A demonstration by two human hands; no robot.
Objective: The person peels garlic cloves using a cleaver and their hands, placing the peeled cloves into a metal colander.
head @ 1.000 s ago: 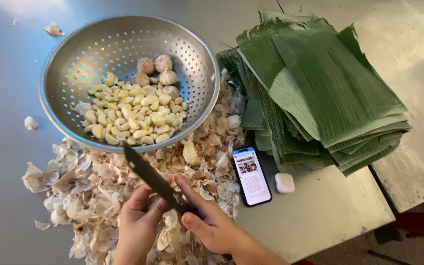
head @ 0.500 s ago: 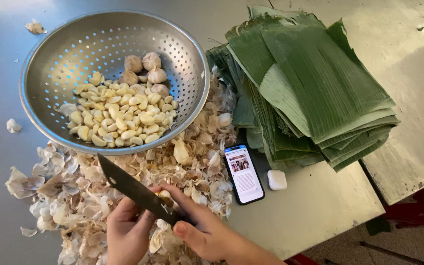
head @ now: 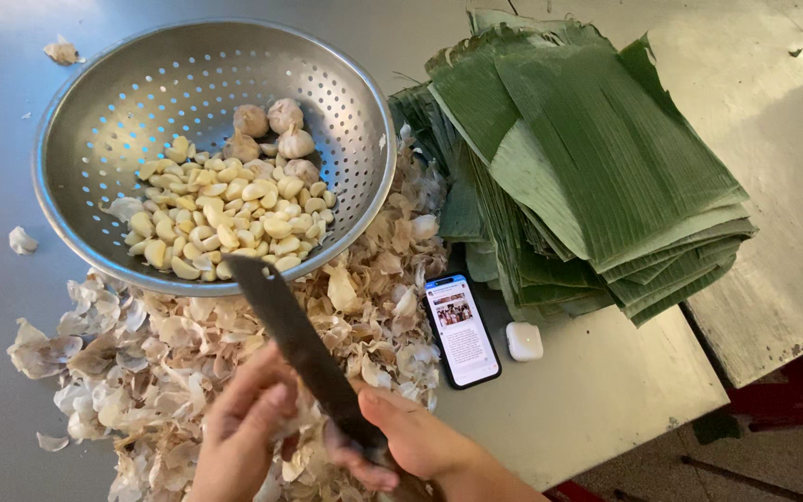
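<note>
The right hand [head: 411,442] has its fingers clenched round the handle of a dark knife [head: 295,344], whose blade slants up toward the metal colander [head: 95,232] of peeled garlic cloves [head: 225,218]. The left hand [head: 243,423] curls loosely beside the blade; whether it pinches anything I cannot tell. Both hover over garlic skins [head: 188,344] heaped on the counter [head: 597,409], with a phone [head: 462,330] and stacked banana leaves [head: 587,167] to the right.

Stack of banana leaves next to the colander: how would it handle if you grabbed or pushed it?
The banana leaves are thin folded sheets, so a single one would probably flop and may tear along its ribs. The stack looks loose and uneven at its edges, so a push would likely slide the top layers off rather than move it whole. It sits close to the phone.
</note>
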